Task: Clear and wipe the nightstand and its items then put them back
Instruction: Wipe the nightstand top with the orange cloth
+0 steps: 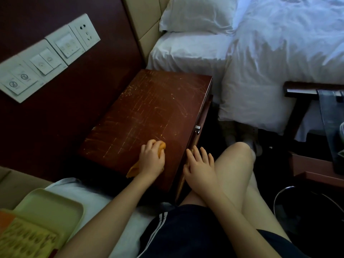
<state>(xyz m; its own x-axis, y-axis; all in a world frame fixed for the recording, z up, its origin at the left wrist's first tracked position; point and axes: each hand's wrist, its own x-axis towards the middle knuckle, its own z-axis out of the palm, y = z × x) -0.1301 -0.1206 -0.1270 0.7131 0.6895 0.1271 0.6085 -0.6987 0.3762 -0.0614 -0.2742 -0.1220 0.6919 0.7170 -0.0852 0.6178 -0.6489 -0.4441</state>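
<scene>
The dark red wooden nightstand (149,108) stands between two beds, its scratched top bare. My left hand (151,159) grips a bunched orange cloth (161,146) and presses it on the near part of the top; a tail of the cloth hangs out below my wrist. My right hand (200,164) rests with straight fingers on the nightstand's front edge, beside the drawer and above my knee.
A pale green tray (55,205) with an orange item and a patterned packet lies on the near bed at bottom left. Wall switches and a socket (46,56) are on the panel behind. A white bed (260,53) lies beyond; a dark table stands at right.
</scene>
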